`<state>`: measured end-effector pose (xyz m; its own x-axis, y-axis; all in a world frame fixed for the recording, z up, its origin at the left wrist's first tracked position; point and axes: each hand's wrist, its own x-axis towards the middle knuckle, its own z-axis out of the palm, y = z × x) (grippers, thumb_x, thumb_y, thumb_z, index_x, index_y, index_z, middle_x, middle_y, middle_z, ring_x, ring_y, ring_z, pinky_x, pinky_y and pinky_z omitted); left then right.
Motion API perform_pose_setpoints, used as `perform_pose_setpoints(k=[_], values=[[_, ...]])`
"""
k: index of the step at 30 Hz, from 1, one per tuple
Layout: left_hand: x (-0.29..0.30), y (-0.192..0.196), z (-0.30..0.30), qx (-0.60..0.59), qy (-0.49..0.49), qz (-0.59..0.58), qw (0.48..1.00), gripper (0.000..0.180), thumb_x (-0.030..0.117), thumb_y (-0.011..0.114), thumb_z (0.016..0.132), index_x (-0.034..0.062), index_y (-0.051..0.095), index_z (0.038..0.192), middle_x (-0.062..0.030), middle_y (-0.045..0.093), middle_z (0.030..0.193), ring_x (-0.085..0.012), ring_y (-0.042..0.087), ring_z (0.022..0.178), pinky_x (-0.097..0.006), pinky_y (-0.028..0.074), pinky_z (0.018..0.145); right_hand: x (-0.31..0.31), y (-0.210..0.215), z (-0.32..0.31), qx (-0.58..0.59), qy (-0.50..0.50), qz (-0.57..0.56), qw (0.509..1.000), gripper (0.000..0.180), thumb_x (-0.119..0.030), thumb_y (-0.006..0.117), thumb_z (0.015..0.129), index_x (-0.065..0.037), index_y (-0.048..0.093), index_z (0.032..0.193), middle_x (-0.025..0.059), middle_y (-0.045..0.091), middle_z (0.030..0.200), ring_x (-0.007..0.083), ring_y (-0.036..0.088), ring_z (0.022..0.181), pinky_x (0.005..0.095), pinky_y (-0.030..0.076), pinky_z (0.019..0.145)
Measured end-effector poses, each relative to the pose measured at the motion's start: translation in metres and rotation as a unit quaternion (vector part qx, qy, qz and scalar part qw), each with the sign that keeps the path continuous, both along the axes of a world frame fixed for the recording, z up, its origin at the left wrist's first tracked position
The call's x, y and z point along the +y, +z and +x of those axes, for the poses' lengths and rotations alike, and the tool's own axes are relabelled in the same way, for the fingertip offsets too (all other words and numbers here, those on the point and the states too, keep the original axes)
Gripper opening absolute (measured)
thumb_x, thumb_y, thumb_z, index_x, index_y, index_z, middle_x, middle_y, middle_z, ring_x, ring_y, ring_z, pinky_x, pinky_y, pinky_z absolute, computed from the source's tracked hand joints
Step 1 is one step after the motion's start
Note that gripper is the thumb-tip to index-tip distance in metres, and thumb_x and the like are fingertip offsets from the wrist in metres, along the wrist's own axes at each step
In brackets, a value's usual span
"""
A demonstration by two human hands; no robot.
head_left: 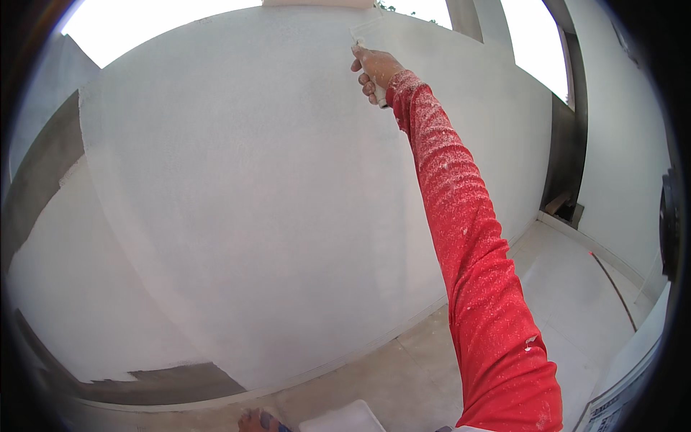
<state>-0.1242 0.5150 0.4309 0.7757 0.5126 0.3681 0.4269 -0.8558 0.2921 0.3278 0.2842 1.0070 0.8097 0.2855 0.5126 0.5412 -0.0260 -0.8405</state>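
White plaster covers most of the wall (237, 201), with bare grey patches left at its lower left corner and along its left edge; a pale concrete floor (561, 302) runs off to the right toward a dark doorway. From the head view, the right hand (376, 70) reaches high, close to the wall's top edge, on a paint-speckled red sleeve (468, 245). Its fingers are curled tight around the handle of a white tool, seemingly a brush or small roller (366, 32), whose head sits just above the knuckles, against the wall. This looks like coating the upper stretch; the next stroke would call for steady contact along the top edge. The left hand is out of view. A white container (342, 420) sits at the bottom edge.
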Motion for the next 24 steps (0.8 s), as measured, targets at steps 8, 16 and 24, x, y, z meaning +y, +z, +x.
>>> perform_pose_setpoints(k=[8,16,24], values=[[-0.006,0.027,-0.014,-0.003,0.014,-0.045,0.999,0.044,0.036,0.064,0.091,0.0057,0.067,0.123,-0.0228,0.063,0.130,-0.0444,0.056,0.121,-0.051,0.045,0.105,0.006,-0.075,-0.008,0.023,0.007,-0.006,1.000,0.045,-0.052,0.043,0.104,-0.008,0.053,0.101,-0.0030,0.043,0.066,0.0089,0.041,0.047,0.0311,0.041,0.044],[-0.016,0.026,-0.020,-0.001,0.078,-0.091,0.993,0.048,0.031,0.071,0.084,0.0072,0.065,0.125,-0.0252,0.058,0.135,-0.0437,0.053,0.126,-0.051,0.044,0.106,0.016,-0.021,0.011,-0.009,0.029,0.024,0.999,0.050,-0.058,0.047,0.101,-0.009,0.053,0.102,-0.0034,0.041,0.061,0.0105,0.044,0.049,0.0322,0.039,0.044],[-0.006,0.016,-0.010,-0.001,0.062,-0.078,0.995,0.045,0.028,0.068,0.089,0.0076,0.063,0.129,-0.0242,0.056,0.138,-0.0437,0.052,0.127,-0.051,0.044,0.105,0.006,-0.183,0.002,0.024,-0.013,-0.025,0.999,0.048,-0.056,0.047,0.101,-0.009,0.052,0.099,0.0007,0.043,0.060,0.0150,0.044,0.044,0.0373,0.038,0.040]])
